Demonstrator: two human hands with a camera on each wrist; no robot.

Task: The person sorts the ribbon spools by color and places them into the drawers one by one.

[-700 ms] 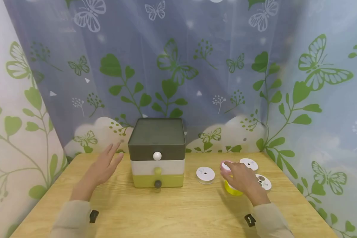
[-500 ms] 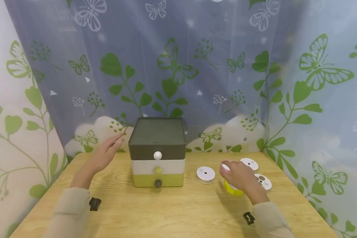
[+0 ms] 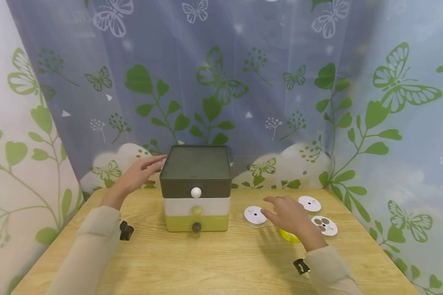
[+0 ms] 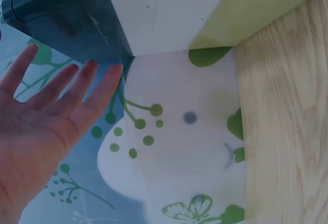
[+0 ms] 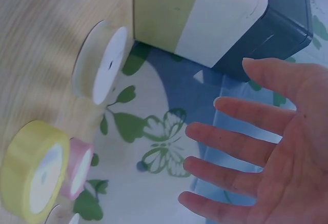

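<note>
A small three-tier drawer box [image 3: 195,188], dark grey over white over yellow-green, stands on the table with its round knobs facing me. Beside its upper left edge is my left hand [image 3: 136,176], fingers extended; whether the tips touch the box I cannot tell. My right hand [image 3: 289,219] hovers over the ribbon spools, its fingers spread and holding nothing. To its left lies a white spool [image 3: 255,216]. The right wrist view shows a yellow ribbon spool [image 5: 36,172] and a pink one [image 5: 78,167], which the hand mostly hides in the head view.
Farther right lie a white spool [image 3: 310,203] and another with round holes in its face [image 3: 324,225]. The wooden table [image 3: 214,262] meets a butterfly-patterned curtain [image 3: 266,82] at the back and sides.
My left hand has moved up and right, close to the box's side. My right hand has lifted off the pink and yellow spools and shifted left. The box and spools stayed put.
</note>
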